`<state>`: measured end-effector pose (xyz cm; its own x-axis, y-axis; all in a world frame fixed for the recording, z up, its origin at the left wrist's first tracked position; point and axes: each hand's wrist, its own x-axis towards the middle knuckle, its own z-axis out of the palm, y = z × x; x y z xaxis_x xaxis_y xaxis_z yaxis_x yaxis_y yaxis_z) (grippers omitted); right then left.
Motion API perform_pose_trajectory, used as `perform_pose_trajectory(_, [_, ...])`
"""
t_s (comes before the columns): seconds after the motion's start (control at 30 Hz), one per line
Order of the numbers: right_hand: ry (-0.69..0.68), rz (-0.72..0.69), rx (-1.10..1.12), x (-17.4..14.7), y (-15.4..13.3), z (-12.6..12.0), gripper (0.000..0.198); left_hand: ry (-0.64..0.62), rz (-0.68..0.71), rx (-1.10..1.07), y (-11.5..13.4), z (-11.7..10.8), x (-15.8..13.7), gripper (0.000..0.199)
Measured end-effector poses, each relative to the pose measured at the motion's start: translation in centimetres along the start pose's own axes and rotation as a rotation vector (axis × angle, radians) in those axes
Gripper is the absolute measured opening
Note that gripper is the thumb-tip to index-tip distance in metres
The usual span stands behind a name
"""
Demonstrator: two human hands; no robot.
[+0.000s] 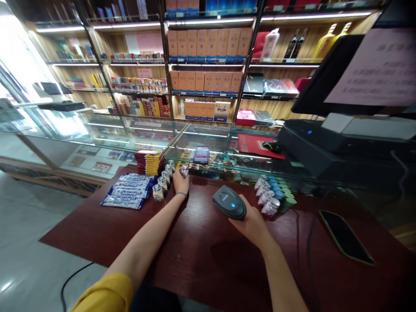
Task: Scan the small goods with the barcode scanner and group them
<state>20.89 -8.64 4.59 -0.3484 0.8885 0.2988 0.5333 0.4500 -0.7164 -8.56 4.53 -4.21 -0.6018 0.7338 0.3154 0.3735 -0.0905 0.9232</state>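
Observation:
My right hand (251, 223) grips a dark barcode scanner (229, 203), which has a blue light glowing on top and is held above the brown table. Farther forward on the left, my left hand (180, 182) is closed around a small bottle (184, 170) with a silvery cap. Just left of that hand stands a row of similar small bottles (158, 193) with pale caps. Silvery-topped containers (270, 206) stand in a row to the right of the scanner, beside blue and green ones (287, 200).
Blue-and-white packets (128, 190) lie at left, near stacked red and yellow packs (152, 162). A phone (346, 236) rests at right. Behind the table (195, 255) runs a glass counter (208, 138). A monitor (328, 73) rises at right, before shelves of boxes.

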Motion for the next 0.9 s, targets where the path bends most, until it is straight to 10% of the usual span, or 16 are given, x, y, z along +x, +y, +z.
perform_pose_trajectory(0.9, [0.122, 0.151, 0.055, 0.0, -0.6, -1.9, 0.034, 0.055, 0.277, 0.128, 2.0, 0.7, -2.9, 0.072])
